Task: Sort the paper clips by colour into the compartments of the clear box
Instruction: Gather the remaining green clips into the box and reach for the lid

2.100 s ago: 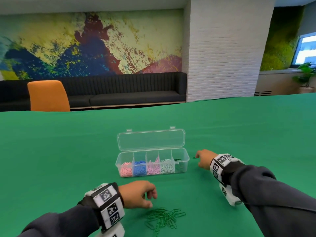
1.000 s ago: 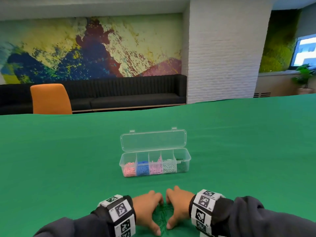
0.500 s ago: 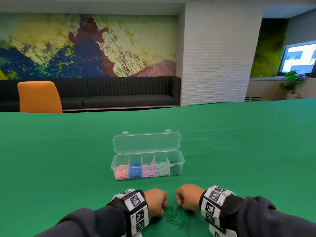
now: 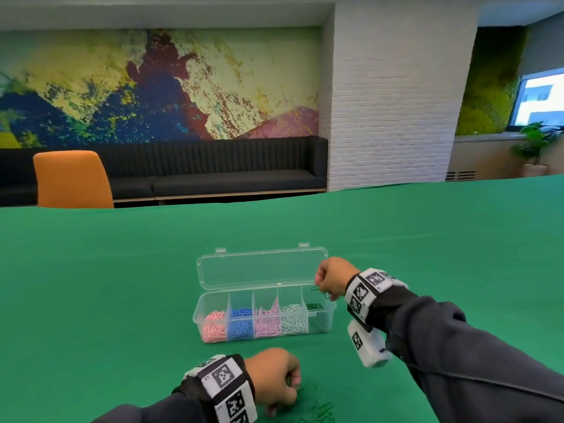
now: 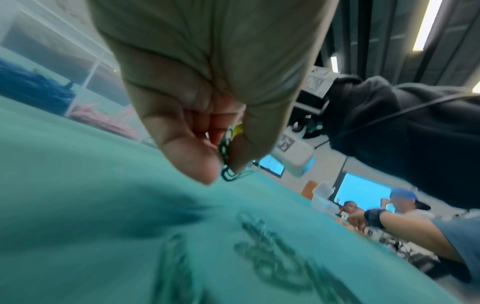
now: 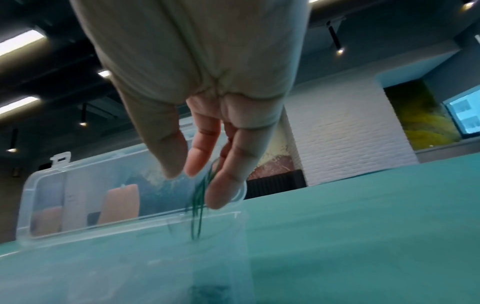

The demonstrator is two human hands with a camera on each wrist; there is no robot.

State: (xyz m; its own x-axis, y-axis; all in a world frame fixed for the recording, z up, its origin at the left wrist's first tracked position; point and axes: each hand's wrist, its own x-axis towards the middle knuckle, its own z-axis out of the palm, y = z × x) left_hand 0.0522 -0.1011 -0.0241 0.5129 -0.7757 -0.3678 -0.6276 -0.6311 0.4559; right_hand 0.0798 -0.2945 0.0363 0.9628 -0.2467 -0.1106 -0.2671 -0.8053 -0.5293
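Green cloth-covered table [image 4: 91, 300]. Nearest, left hand [image 4: 273, 378] pinches green paper clips [image 5: 226, 156] between thumb and fingers; loose green clips [image 4: 319, 412] lie just right of that pinch. Farther, right hand [image 4: 331, 277] holds green clips in its fingers [image 6: 198, 205], dangling over the rightmost compartment of the clear box [image 4: 331, 312]. Left of that grip, 4 compartments hold pink, blue, pink and white clips.

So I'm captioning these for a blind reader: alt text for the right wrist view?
The right hand dangles green paper clips from its fingertips over the end compartment of the open clear box, which stands on a green table.
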